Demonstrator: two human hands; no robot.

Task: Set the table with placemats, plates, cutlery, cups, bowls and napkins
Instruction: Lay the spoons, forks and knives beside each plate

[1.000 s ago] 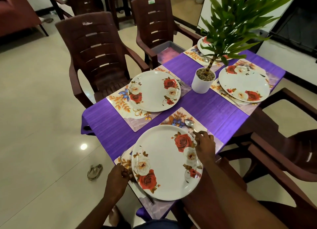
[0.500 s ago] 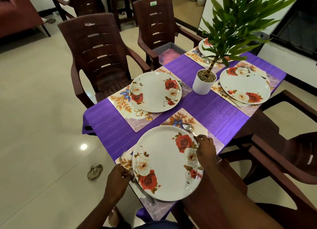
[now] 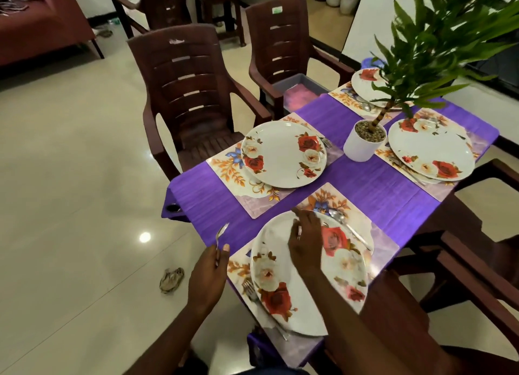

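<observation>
placemats [image 3: 351,211], plates [image 3: 283,154] down, cutlery partly; left hand [image 3: 209,273] pinching spoon [image 3: 221,234], right hand [image 3: 306,242] loosely curled, contents unclear; cups, bowls, napkins unseen.

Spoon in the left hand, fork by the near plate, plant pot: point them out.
Spoon [image 3: 222,232], head view, on its bowl.
Fork [image 3: 248,287], head view, on its tines.
Plant pot [image 3: 360,147], head view, on its white wall.
</observation>
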